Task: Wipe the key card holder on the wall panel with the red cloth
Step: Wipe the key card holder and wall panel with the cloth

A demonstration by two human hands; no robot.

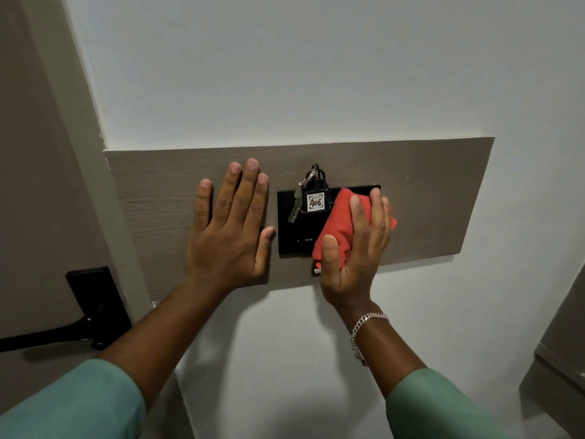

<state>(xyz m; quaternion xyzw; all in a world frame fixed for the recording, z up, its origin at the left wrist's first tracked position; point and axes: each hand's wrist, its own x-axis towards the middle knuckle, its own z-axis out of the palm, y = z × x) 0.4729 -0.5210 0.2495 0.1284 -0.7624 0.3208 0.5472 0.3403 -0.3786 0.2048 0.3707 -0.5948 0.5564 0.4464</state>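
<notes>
A black key card holder (292,237) is set into a grey-brown wooden wall panel (427,191). A black key tag marked 406 (316,201) stands in its slot, with a metal key (295,206) hanging from a ring. My right hand (356,248) grips a bunched red cloth (337,226) and presses it against the holder's right half, hiding that part. My left hand (232,223) lies flat on the panel just left of the holder, fingers spread, thumb tip at the holder's left edge.
A door with a black lever handle (85,315) stands at the left, its frame next to the panel. White wall surrounds the panel above and below. A grey cabinet edge (560,359) shows at the lower right.
</notes>
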